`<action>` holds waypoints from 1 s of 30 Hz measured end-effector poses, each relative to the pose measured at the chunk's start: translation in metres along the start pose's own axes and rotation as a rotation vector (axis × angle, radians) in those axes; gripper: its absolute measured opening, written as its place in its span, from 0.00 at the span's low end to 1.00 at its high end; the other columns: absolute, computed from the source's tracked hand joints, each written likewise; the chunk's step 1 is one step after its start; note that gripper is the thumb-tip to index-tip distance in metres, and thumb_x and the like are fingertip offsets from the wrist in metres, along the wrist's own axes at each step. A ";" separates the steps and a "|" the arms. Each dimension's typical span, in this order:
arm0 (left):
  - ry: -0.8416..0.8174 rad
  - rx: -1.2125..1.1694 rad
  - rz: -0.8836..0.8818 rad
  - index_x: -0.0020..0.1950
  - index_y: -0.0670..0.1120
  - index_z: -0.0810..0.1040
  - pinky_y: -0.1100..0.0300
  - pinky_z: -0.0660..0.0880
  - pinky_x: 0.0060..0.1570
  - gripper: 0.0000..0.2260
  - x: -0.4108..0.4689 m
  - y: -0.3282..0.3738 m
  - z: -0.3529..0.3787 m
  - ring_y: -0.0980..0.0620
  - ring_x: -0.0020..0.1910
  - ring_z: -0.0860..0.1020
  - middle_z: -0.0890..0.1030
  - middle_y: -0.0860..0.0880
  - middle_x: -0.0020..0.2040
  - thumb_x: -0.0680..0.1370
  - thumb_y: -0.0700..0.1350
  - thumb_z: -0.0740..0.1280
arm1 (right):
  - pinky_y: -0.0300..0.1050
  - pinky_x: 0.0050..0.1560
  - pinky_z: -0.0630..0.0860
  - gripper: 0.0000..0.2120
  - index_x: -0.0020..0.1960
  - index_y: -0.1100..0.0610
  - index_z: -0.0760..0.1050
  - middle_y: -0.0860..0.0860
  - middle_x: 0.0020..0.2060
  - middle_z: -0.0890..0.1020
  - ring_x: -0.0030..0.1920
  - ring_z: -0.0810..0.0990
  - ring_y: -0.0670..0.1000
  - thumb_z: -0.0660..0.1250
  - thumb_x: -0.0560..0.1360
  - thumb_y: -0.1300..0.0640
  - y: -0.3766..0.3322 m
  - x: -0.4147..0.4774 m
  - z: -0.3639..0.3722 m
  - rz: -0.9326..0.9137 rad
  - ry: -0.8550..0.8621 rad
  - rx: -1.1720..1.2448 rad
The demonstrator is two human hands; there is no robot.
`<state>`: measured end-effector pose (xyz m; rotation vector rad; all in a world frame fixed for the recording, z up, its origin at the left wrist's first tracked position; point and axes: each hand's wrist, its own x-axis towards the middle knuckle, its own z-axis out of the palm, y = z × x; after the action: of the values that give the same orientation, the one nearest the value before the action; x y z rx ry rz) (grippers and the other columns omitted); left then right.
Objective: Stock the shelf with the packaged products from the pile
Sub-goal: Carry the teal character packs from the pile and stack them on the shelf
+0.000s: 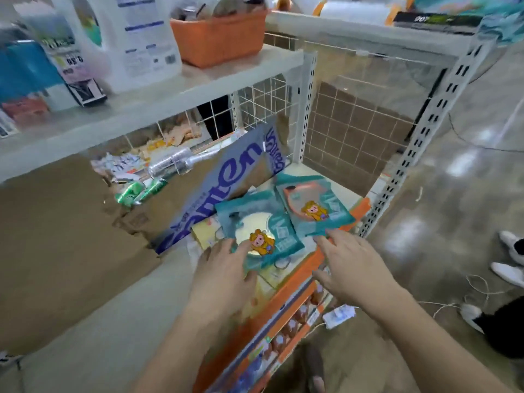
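Two teal flat packages with a cartoon figure lie on the shelf board (338,194). The nearer one (256,222) shows a yellow round item; my left hand (224,272) grips its front edge, thumb underneath. The farther one (312,205) shows a pink item; my right hand (348,262) rests fingertips on its near corner, fingers spread. Under the nearer package lie more flat yellow and white packs (205,232).
A torn blue-and-brown cardboard box (224,182) stands behind the packages, with wrapped rolls (177,163) and green packs (139,191) at the back. A white jug (133,38) and orange tub (218,35) sit on the upper shelf. Someone's white shoes (510,259) and cables are on the floor at right.
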<state>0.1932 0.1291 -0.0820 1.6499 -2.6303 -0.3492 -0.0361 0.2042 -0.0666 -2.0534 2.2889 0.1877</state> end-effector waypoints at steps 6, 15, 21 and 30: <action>-0.102 -0.056 -0.224 0.80 0.55 0.61 0.51 0.60 0.76 0.29 0.086 0.010 0.037 0.46 0.78 0.62 0.63 0.47 0.80 0.80 0.57 0.63 | 0.52 0.64 0.72 0.30 0.75 0.50 0.65 0.54 0.69 0.73 0.68 0.73 0.58 0.61 0.77 0.38 0.065 0.117 0.034 -0.078 -0.149 0.006; -0.165 -0.077 -0.479 0.79 0.54 0.62 0.52 0.62 0.73 0.27 0.129 0.022 0.063 0.47 0.75 0.63 0.64 0.49 0.78 0.81 0.54 0.62 | 0.51 0.66 0.71 0.25 0.73 0.49 0.68 0.53 0.70 0.73 0.70 0.72 0.57 0.61 0.79 0.40 0.103 0.223 0.059 -0.243 -0.196 0.025; -0.137 -0.163 -0.634 0.77 0.57 0.62 0.48 0.69 0.70 0.24 0.140 0.018 0.067 0.47 0.73 0.66 0.65 0.50 0.76 0.81 0.55 0.61 | 0.51 0.51 0.76 0.15 0.56 0.49 0.75 0.51 0.55 0.78 0.56 0.78 0.56 0.63 0.77 0.40 0.112 0.246 0.074 -0.254 -0.187 0.158; -0.056 -0.525 -0.930 0.76 0.60 0.59 0.41 0.73 0.65 0.33 0.148 0.026 0.069 0.39 0.69 0.72 0.67 0.46 0.71 0.76 0.59 0.71 | 0.57 0.56 0.76 0.41 0.75 0.50 0.55 0.60 0.63 0.71 0.62 0.75 0.64 0.66 0.73 0.30 0.151 0.268 0.079 0.162 -0.401 0.304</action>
<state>0.0954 0.0203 -0.1590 2.4780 -1.3942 -0.9780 -0.2185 -0.0341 -0.1715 -1.5260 2.0820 0.2198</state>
